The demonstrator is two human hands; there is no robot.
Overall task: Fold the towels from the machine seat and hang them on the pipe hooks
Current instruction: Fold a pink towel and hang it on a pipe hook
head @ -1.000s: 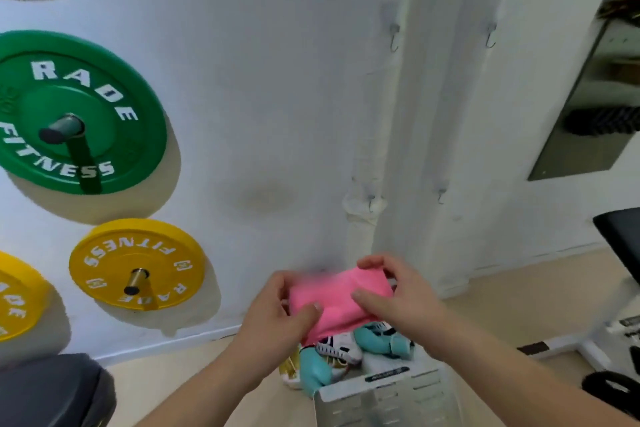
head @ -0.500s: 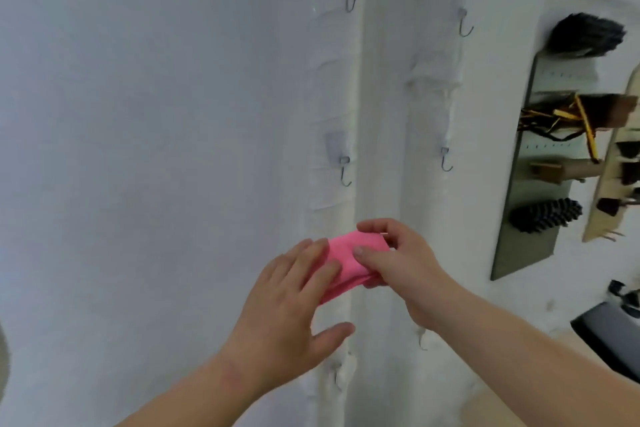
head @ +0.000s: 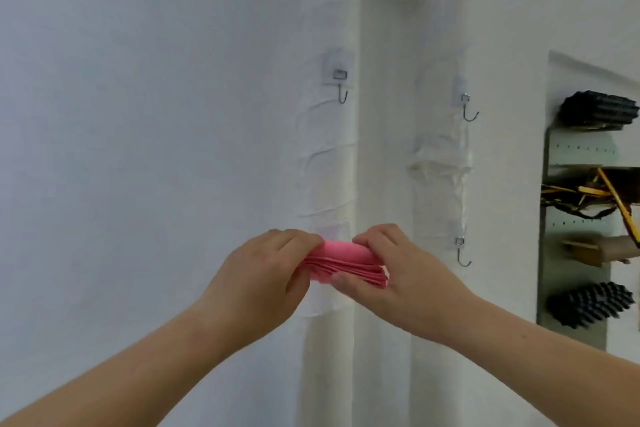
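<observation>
A folded pink towel (head: 346, 262) is held up in front of the left white pipe (head: 329, 156). My left hand (head: 263, 281) grips its left end and my right hand (head: 398, 274) grips its right end, thumb under the stacked layers. Three metal hooks show on the pipes: an upper left hook (head: 342, 88), an upper right hook (head: 468, 109) and a lower right hook (head: 462, 253). The towel and my hands cover the spot on the left pipe level with the lower right hook.
Two white wrapped pipes run vertically up the white wall; the right pipe (head: 441, 184) stands beside the left one. A pegboard rack (head: 581, 218) at the right holds black spiky rollers, yellow cords and wooden pieces.
The view has tilted up from the floor and basket to the pipes. The towel has risen toward the pipe. My left hand, resting open on it before, now grips its end.
</observation>
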